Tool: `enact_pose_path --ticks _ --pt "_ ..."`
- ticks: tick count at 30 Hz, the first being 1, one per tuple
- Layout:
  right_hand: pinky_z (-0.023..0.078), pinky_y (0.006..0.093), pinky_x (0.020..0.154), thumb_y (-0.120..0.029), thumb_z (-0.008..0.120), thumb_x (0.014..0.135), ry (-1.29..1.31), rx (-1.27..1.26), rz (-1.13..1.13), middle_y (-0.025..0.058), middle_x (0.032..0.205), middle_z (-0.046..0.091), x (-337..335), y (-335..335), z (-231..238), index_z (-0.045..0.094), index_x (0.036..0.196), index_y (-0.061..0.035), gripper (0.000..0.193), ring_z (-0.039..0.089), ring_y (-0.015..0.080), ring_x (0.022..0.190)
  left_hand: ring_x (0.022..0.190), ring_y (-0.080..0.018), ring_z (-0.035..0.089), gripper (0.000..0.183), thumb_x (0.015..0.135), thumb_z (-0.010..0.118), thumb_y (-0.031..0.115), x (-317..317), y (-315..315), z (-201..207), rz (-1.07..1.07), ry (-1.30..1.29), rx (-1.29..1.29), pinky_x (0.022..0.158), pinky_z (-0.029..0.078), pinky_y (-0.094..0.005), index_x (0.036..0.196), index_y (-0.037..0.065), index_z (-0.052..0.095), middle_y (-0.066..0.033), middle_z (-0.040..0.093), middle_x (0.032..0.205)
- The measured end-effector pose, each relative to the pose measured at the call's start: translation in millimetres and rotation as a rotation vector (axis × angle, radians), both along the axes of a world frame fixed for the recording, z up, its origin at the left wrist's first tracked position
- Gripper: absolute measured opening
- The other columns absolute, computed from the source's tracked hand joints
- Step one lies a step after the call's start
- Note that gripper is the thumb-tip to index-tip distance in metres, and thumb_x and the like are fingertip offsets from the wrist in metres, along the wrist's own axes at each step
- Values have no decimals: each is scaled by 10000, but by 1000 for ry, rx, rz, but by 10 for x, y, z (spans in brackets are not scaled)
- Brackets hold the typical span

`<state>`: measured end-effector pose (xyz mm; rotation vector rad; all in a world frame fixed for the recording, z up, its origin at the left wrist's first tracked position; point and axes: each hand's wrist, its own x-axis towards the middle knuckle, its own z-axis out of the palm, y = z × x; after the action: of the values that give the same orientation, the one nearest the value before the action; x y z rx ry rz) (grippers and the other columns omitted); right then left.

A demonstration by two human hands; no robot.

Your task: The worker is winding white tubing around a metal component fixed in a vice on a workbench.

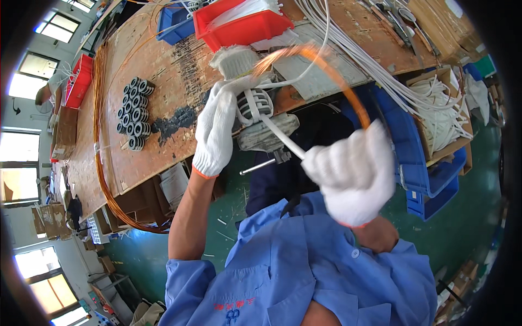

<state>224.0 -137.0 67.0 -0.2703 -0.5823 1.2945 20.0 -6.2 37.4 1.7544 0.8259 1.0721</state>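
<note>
My left hand [216,122], in a white knit glove, is closed against the left side and top of a dark ring-shaped core [263,101] with white bands around it. The core sits between cloth-wrapped pads, the lower a grey cloth pad [270,132]. A white tube [284,139] runs from the core down to my right hand [352,171], gloved too and blurred by motion. That hand is a fist around the tube. A loop of copper wire [342,80], also blurred, arches from near the core to my right hand; whether the fingers grip it is unclear.
Several dark ring cores [135,111] stand stacked at left on the wooden bench [171,65]. A red bin [242,27] holds white strips. A copper wire bundle [98,125] hangs over the bench. White tubes [359,51] lie at right, above blue bins [416,168]. A metal bar [257,167] juts below.
</note>
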Motion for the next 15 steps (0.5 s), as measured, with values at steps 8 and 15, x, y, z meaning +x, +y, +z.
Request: enact_pose_path --ticks 8,15 --pt "286 292 432 -362 519 1146 -387 -200 207 -57 547 344 -325 2592 -213 438 684 -206 494 325 98 419 1128 -345 667 696 742 954 148 201 -78 -47 207 272 145 986 555 -442 1342 19 624 -178 633 1240" --pt "539 377 688 -563 527 1136 -1495 40 238 104 697 643 660 2116 -348 699 903 -44 595 645 180 673 1076 -256 690 681 745 967 171 130 -43 -36 222 310 296 970 564 -388 1317 -7 643 -151 667 1222"
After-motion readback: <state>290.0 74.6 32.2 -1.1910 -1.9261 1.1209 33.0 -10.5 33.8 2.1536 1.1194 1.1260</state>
